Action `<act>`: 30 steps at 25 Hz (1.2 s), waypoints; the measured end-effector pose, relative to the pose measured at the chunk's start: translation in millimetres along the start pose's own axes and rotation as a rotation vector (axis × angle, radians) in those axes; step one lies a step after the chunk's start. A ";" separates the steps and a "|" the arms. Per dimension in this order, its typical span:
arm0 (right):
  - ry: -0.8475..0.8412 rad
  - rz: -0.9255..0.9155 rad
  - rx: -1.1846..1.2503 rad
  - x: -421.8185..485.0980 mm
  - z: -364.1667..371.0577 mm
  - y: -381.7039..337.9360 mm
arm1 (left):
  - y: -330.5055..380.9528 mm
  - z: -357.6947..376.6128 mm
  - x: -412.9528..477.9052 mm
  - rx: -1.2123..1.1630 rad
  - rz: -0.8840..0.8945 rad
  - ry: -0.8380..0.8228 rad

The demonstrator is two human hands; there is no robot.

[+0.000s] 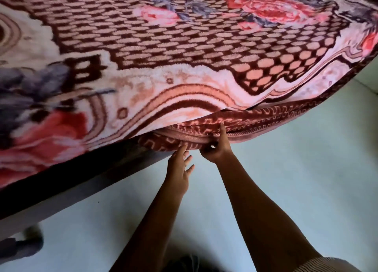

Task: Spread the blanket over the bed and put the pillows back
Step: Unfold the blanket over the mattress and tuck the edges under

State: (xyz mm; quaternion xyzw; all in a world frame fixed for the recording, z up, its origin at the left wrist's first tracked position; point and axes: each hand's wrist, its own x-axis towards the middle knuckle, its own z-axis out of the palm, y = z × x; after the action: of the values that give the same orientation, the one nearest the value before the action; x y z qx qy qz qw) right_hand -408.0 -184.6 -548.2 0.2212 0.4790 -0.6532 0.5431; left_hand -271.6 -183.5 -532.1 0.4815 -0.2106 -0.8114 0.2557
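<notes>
The plush pink-and-maroon floral blanket (184, 46) already covers the bed (67, 192); no pillows show, so they likely remain. The right hand (215, 149) pinches its hem (184, 137), and the left hand (178, 169) is open-fingered just beside.

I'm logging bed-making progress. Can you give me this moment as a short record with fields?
blanket: floral, spread over the bed, edge overhanging
right hand: grips the blanket's hem
left hand: open, fingertips at the hem beside the right hand
pillows: none in view
floor: pale, below the arms
</notes>
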 end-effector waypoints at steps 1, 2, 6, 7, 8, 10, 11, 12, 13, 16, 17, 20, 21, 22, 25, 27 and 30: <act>0.048 -0.034 -0.025 1.2 1.6 -2.5 | -0.3 0.7 -3.1 -0.024 -0.033 0.001; 0.085 -0.078 -0.066 2.0 1.7 -5.9 | -1.0 0.9 -5.7 -0.054 -0.069 -0.001; 0.150 -0.293 -0.192 -0.6 -6.6 -16.7 | -7.8 9.0 -8.0 -0.122 -0.064 0.010; 0.085 -0.307 -0.172 -4.9 -12.0 -16.1 | -9.2 14.6 -9.4 -0.124 -0.035 0.012; 0.006 -0.295 -0.147 -7.5 -20.5 -13.6 | -10.6 21.3 -9.9 -0.126 0.004 0.007; -0.123 -0.223 -0.125 -12.8 -41.6 -8.0 | -13.7 37.2 -5.3 -0.131 0.096 0.000; -0.162 -0.185 -0.141 -14.7 -51.9 -5.9 | -14.8 45.5 -0.2 -0.146 0.135 0.002; -0.191 -0.152 -0.170 -16.1 -61.2 -6.5 | -16.2 53.9 5.6 -0.160 0.169 0.015; -0.216 -0.127 -0.210 -19.7 -66.7 -8.5 | -17.5 60.5 10.7 -0.183 0.194 0.032; -0.189 -0.105 -0.320 -28.9 -71.9 -23.7 | -23.3 69.8 27.9 -0.254 0.247 0.000; -0.162 -0.082 -0.340 -30.3 -73.8 -30.1 | -25.6 69.8 30.5 -0.281 0.269 -0.030; -0.179 0.038 -0.240 -27.5 -82.1 -46.7 | -31.8 66.4 34.2 -0.302 0.270 -0.011; -0.205 0.076 -0.185 -27.3 -81.4 -49.5 | -33.2 65.3 35.3 -0.273 0.264 0.029; -0.226 0.091 -0.170 -27.4 -78.4 -50.6 | -34.9 63.7 35.6 -0.233 0.255 0.075; -0.227 0.039 -0.309 -18.9 -53.6 -44.9 | -36.2 59.5 36.6 -0.159 0.228 0.129; -0.188 0.033 -0.355 -9.9 -36.6 -36.8 | -33.0 57.1 33.4 -0.131 0.213 0.129; -0.090 0.001 -0.383 4.3 -29.8 -32.3 | -17.6 47.5 11.4 0.052 0.031 0.115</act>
State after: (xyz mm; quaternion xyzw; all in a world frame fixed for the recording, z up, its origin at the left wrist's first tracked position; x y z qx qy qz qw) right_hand -445.9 -162.6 -552.5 0.0844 0.5696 -0.5590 0.5966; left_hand -322.1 -172.2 -528.8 0.5305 -0.2239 -0.7725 0.2675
